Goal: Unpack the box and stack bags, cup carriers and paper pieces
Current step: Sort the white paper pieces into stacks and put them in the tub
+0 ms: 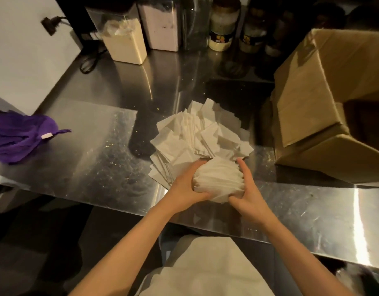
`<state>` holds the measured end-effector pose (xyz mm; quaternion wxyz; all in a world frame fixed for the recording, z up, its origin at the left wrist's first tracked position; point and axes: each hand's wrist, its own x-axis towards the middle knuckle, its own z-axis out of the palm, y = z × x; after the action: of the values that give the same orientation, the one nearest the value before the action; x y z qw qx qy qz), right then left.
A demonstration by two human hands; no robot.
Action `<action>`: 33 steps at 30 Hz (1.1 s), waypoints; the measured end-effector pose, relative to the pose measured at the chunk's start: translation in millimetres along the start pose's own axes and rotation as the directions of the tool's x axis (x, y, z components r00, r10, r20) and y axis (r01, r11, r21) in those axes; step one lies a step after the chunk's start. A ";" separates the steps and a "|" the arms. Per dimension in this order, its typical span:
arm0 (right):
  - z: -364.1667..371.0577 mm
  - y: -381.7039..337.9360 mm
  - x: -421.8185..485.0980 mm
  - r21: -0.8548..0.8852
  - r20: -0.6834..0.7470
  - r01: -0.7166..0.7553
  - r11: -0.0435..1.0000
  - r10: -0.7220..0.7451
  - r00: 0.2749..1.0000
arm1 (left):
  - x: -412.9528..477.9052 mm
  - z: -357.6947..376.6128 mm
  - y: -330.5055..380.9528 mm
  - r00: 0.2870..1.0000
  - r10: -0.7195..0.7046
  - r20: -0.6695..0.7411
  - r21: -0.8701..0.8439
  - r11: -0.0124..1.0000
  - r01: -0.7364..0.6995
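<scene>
Fingers (244,169) curled round a bundle of paper pieces (219,180): left hand (185,184) clasping one side, right hand (248,195) the other, thumbs on near side. Bundle held at near part of steel counter (94,150), touching loose heap (197,133) of same paper just behind.

Judged step: gathering and squaring one batch for stacking. Press evenly from both sides; knock edges flush on counter before setting down; keep grip low so middle sheets cannot slip out.

Sheets white, thin, square-cornered; fanned apart on top, bulging between palms, not yet aligned. Heap splayed in several directions. Cardboard box (325,92) open, off to right; contents not visible.
</scene>
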<state>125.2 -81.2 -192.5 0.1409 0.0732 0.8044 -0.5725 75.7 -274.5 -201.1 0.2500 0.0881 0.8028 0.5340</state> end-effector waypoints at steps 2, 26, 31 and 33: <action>3.1 -3.8 0.9 -0.008 -0.060 0.015 1.000 -0.016 0.998 | -0.5 -2.7 3.7 1.000 -0.010 -0.001 0.032 0.999 0.010; -8.8 1.1 4.8 -0.344 -0.026 0.130 0.930 -0.147 0.989 | 2.6 7.1 -7.8 0.993 0.121 -0.002 0.140 0.983 -0.120; -7.5 -0.6 2.8 -0.203 -0.117 0.075 0.976 -0.100 0.988 | 1.7 8.7 -4.6 0.987 0.157 -0.037 0.145 0.978 -0.150; -7.7 1.8 3.9 -0.238 -0.083 0.104 0.966 -0.127 0.988 | 1.2 10.4 -4.7 0.981 0.194 -0.029 0.142 0.972 -0.189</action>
<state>120.9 -73.5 -193.0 0.0753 0.0369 0.8749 -0.4770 80.4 -267.5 -208.9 0.1736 0.1709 0.8308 0.5004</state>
